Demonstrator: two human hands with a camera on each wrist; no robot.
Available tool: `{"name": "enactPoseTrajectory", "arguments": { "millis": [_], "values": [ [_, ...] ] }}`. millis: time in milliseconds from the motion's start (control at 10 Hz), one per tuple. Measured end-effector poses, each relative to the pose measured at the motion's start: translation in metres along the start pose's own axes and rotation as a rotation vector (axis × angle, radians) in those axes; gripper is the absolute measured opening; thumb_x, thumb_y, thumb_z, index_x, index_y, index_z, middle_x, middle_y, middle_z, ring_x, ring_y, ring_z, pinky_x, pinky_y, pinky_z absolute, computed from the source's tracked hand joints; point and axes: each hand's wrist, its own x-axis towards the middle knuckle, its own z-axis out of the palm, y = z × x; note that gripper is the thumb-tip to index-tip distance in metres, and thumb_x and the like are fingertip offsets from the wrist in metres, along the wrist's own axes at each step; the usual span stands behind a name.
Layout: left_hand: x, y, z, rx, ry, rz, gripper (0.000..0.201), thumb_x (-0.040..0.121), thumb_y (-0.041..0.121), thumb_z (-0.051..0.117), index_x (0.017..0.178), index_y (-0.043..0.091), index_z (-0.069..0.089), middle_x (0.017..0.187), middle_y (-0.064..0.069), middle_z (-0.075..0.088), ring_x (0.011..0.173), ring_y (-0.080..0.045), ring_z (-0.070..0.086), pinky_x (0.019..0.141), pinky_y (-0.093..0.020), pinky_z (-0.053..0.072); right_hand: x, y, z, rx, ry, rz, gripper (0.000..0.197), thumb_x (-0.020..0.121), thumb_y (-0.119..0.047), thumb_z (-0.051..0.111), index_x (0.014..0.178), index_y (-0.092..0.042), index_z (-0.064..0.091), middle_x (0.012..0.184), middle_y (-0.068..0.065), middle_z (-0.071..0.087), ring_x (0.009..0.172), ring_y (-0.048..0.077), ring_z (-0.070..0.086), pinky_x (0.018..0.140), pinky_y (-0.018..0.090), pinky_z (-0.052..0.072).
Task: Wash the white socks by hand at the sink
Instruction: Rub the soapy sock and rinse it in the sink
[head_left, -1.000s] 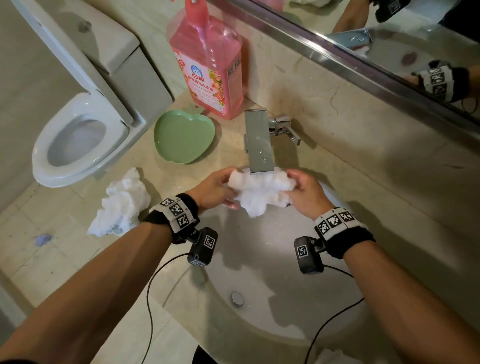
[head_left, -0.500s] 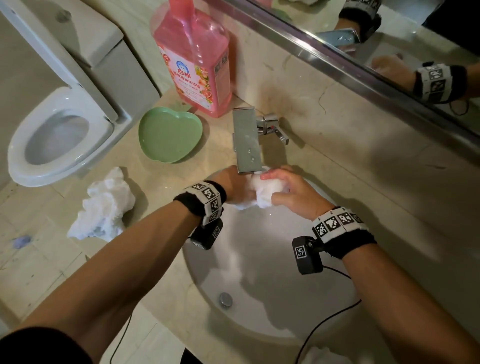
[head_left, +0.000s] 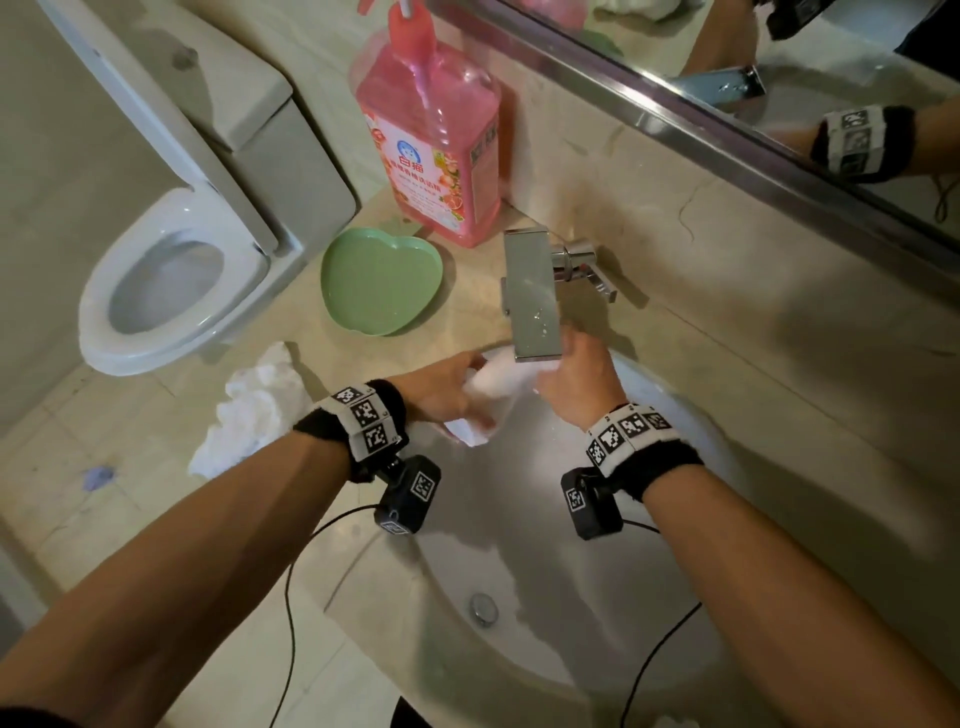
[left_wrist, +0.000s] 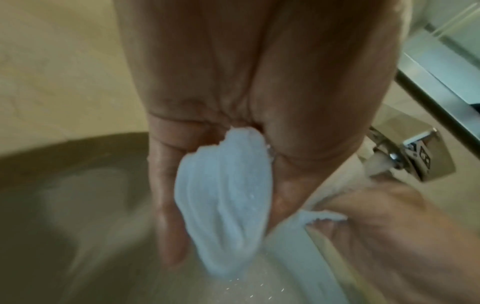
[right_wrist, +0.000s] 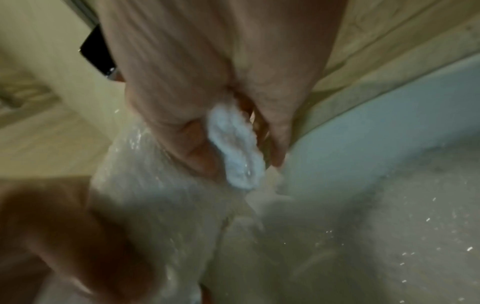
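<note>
White terry cloth (head_left: 488, 397), held bunched in front of the spout a second ago, is now drawn out under the flat chrome faucet (head_left: 531, 296) at the rear edge of the round white basin (head_left: 519, 551). Water runs over it, so rinsing appears to be under way. Left hand (head_left: 441, 389) clenches the lower end, fingers curled round it. Right hand (head_left: 576, 384) grips the upper end beneath the spout. Both wrists angle inward.
</note>
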Motion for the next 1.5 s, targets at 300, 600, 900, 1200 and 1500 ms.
{"name": "enactPoseTrajectory", "arguments": {
  "millis": [300, 600, 900, 1200, 1500],
  "values": [
    [0.019, 0.006, 0.010, 0.272, 0.295, 0.164, 0.049, 0.080, 0.008, 0.062, 0.127, 0.015, 0.048, 0.118, -0.008, 0.064, 0.098, -0.025, 0.061, 0.070, -0.023, 0.051, -0.015, -0.024, -0.016, 0.296, -0.405, 0.136, 0.038, 0.079, -0.003, 0.073, 0.111, -0.020, 0.061, 0.077, -0.018, 0.065, 0.069, -0.001, 0.061, 0.061, 0.019, 0.048],
    [0.039, 0.039, 0.032, 0.382, 0.252, 0.359, 0.064, 0.081, 0.034, 0.072, 0.140, 0.025, 0.048, 0.137, -0.006, 0.057, 0.112, -0.024, 0.058, 0.094, -0.030, 0.047, -0.018, 0.007, -0.053, 0.306, 0.101, 0.212, 0.095, 0.074, -0.013, 0.074, 0.153, -0.028, 0.023, 0.109, -0.014, 0.055, 0.084, -0.008, 0.063, 0.058, 0.004, 0.045],
    [0.001, 0.025, 0.033, 0.675, 0.324, 0.247, 0.071, 0.069, 0.046, 0.080, 0.127, 0.018, 0.050, 0.113, -0.005, 0.066, 0.094, -0.027, 0.061, 0.073, -0.030, 0.045, -0.049, -0.015, -0.043, 0.308, -0.139, 0.269, 0.083, 0.072, -0.016, 0.077, 0.147, -0.023, 0.043, 0.127, -0.005, 0.059, 0.116, 0.019, 0.058, 0.097, 0.029, 0.049],
    [-0.071, 0.033, 0.030, 0.972, 0.377, 0.611, 0.037, 0.081, 0.024, 0.066, 0.116, 0.021, 0.054, 0.101, -0.004, 0.055, 0.079, -0.029, 0.060, 0.061, -0.033, 0.039, -0.111, -0.046, -0.045, 0.705, -0.418, 0.425, 0.062, 0.064, -0.020, 0.087, 0.114, -0.014, 0.051, 0.109, 0.005, 0.066, 0.098, 0.021, 0.069, 0.072, 0.038, 0.057],
    [-0.142, 0.068, 0.046, 1.273, 0.403, 0.661, 0.035, 0.087, 0.013, 0.060, 0.121, 0.018, 0.052, 0.102, -0.010, 0.056, 0.074, -0.033, 0.062, 0.054, -0.037, 0.043, -0.162, -0.092, -0.061, 0.193, -0.393, 0.254, 0.065, 0.049, -0.036, 0.089, 0.108, -0.028, 0.060, 0.096, -0.011, 0.070, 0.092, 0.010, 0.067, 0.069, 0.026, 0.054]
  ]
}}
